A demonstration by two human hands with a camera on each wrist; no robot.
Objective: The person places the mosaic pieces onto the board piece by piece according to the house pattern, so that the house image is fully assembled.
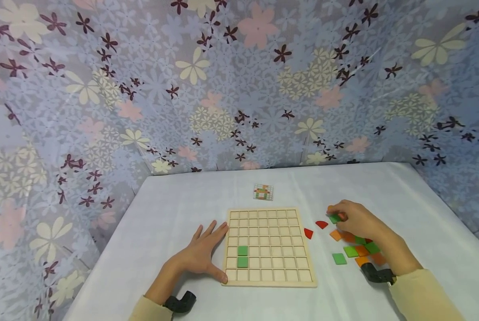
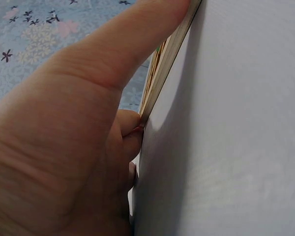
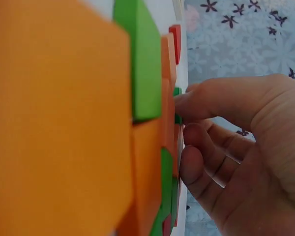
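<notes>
A wooden grid board point(image 1: 271, 283) lies on the white-covered table, with two green square tiles point(image 1: 242, 251) set one above the other in its left part. My left hand point(image 1: 201, 254) rests spread along the board's left side, its thumb at the lower left corner and fingertips at the edge. In the left wrist view the thumb point(image 2: 142, 29) presses on the board's rim point(image 2: 172, 64). My right hand point(image 1: 356, 217), at the far end of the loose tiles, pinches a green square tile point(image 1: 334, 218) between thumb and fingers. In the right wrist view that tile point(image 3: 178, 105) is mostly hidden.
Several orange and green tiles point(image 1: 350, 251) lie heaped under my right forearm. Two red quarter-round pieces point(image 1: 321, 224) sit between heap and board. A small pattern card point(image 1: 263, 192) lies beyond the board. Floral cloth point(image 1: 239, 89) hangs behind the table.
</notes>
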